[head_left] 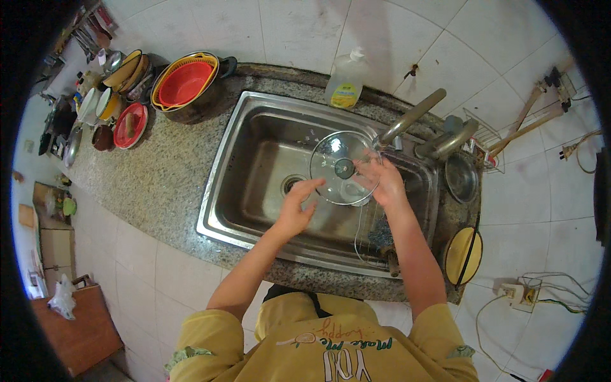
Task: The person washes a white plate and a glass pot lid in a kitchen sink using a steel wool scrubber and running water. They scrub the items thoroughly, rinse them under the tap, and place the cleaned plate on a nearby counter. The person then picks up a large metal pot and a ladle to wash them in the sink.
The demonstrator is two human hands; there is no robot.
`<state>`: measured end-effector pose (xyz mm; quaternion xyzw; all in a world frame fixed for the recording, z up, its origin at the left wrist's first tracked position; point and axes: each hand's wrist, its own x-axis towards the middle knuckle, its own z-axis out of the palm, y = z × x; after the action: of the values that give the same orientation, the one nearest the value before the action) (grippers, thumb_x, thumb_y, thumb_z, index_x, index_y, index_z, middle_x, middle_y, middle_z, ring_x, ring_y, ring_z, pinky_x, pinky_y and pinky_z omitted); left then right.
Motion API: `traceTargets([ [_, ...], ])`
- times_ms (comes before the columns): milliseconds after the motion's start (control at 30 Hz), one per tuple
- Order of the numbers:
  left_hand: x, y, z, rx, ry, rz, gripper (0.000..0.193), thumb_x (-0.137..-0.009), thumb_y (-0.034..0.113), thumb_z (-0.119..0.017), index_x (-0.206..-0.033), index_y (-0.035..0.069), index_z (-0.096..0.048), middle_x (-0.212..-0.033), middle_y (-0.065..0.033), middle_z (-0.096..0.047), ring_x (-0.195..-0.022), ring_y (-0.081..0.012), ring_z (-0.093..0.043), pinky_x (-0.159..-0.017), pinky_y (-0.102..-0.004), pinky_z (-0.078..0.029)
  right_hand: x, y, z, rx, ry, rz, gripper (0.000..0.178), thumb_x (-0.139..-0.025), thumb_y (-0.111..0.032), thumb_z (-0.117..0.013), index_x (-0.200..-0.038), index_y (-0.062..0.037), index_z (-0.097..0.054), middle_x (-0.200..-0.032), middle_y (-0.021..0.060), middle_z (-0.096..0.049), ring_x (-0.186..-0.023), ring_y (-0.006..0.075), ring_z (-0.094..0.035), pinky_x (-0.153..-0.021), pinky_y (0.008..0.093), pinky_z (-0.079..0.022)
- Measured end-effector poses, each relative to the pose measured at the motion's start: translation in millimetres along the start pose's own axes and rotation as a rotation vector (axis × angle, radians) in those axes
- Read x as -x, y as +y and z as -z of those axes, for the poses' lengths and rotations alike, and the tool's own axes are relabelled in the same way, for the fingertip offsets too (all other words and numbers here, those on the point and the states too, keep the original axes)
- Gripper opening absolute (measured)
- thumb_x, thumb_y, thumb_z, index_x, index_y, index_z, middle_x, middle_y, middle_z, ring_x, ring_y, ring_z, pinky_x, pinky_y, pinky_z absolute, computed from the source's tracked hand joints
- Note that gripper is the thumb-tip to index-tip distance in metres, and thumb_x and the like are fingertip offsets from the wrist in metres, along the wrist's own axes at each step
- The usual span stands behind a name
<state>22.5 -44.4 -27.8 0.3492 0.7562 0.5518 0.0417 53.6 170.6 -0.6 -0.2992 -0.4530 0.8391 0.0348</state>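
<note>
A round clear glass pot lid (330, 172) with a dark knob is tilted above the sink (254, 156), below the faucet (414, 116). My right hand (387, 184) grips the lid's right rim, its fingers lying along the glass. At the lower left rim is my left hand (296, 210), thumb and fingers apart. Its fingertips overlap the lid's edge; whether they press on it I cannot tell. Beneath the lid, water drops and the drain (293, 184) show in the steel basin. A dark scouring pad (382, 234) lies near my right forearm.
A soap bottle (345, 79) stands behind the sink. At the back left, a pot (194, 114) holds red and yellow baskets, beside a red plate (131, 126) and stacked bowls. A metal bowl (461, 176) and a yellow oval board (459, 261) are on the right.
</note>
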Motion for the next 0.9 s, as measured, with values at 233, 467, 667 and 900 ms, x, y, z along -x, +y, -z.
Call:
traceTargets([
  [233,-1,-29,6,1.250,0.267,0.727,0.036,-0.080,-0.003,-0.052,-0.114,-0.009,-0.043,-0.102,-0.0174,-0.057,-0.094,-0.0201,-0.056,-0.085,-0.0275,-0.044,10,-11,-7,0.279,0.020,0.280,0.027,-0.088,-0.011,-0.041,-0.114,-0.0039,-0.043,-0.096,0.0101,-0.056,-0.093,0.0195,-0.055,-0.075,0.0346,-0.048],
  [467,-8,-77,6,0.006,-0.004,0.700,0.058,-0.069,0.006,-0.063,-0.122,0.003,-0.039,-0.091,-0.0150,-0.062,-0.084,-0.0242,-0.060,-0.073,-0.0319,-0.048,12,-8,-12,0.562,0.029,0.398,0.027,-0.088,-0.010,-0.042,-0.114,-0.0029,-0.047,-0.102,0.0058,-0.056,-0.094,0.0150,-0.054,-0.076,0.0313,-0.046],
  [667,-12,-87,-5,-0.475,-0.148,0.436,0.059,-0.063,0.008,-0.066,-0.119,0.013,-0.046,-0.075,-0.0124,-0.062,-0.070,-0.0202,-0.062,-0.064,-0.0303,-0.047,13,-7,-9,0.434,0.021,0.320,0.028,-0.088,-0.009,-0.043,-0.114,-0.0025,-0.046,-0.099,0.0078,-0.057,-0.093,0.0164,-0.055,-0.076,0.0315,-0.047],
  [900,-34,-71,-5,-0.283,-0.312,0.693,0.062,-0.069,0.010,-0.060,-0.126,0.023,-0.039,-0.101,-0.0186,-0.056,-0.089,-0.0308,-0.056,-0.074,-0.0365,-0.045,14,-8,3,0.048,-0.052,0.160,0.024,-0.088,-0.011,-0.042,-0.111,-0.0041,-0.046,-0.102,0.0129,-0.056,-0.096,0.0246,-0.054,-0.078,0.0358,-0.046],
])
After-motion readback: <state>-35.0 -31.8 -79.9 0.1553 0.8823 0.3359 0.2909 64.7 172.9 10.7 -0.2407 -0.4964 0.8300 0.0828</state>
